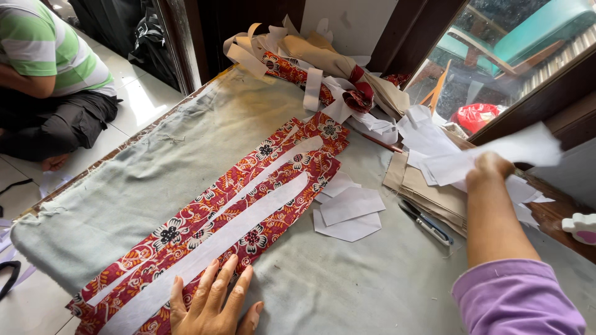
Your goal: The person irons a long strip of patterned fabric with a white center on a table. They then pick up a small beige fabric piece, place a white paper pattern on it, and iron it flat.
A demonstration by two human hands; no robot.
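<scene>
The left hand (214, 304) lies flat with fingers spread at the near end of a long red floral fabric strip (205, 232), its fingertips pressing on the cloth and on the end of a white interfacing strip (248, 220) that runs along the fabric's length. A 2nd, thinner white strip (273, 166) lies parallel on the far half of the same fabric. The fabric stretches diagonally across a grey-green padded work surface (174, 149), from the near left edge toward the far middle. The right hand (490, 169), reaching out from a purple sleeve (518, 298), is closed around a white cut piece (496, 155) of paper or interfacing, lifted above a stack of tan pieces (428, 192) at the right side of the surface; its fingers are hidden from this angle, so the exact grip cannot be told. Just left of that stack lie scissors (425, 222) with dark blades, and beside them 3 or so loose white hexagonal pieces (349, 211) overlap one another, close to the fabric's right edge. At the far end sits a heap of tan, white and red scraps (323, 68). On the tiled floor at the upper left, another person in a green striped shirt (43, 46) sits well apart.
</scene>
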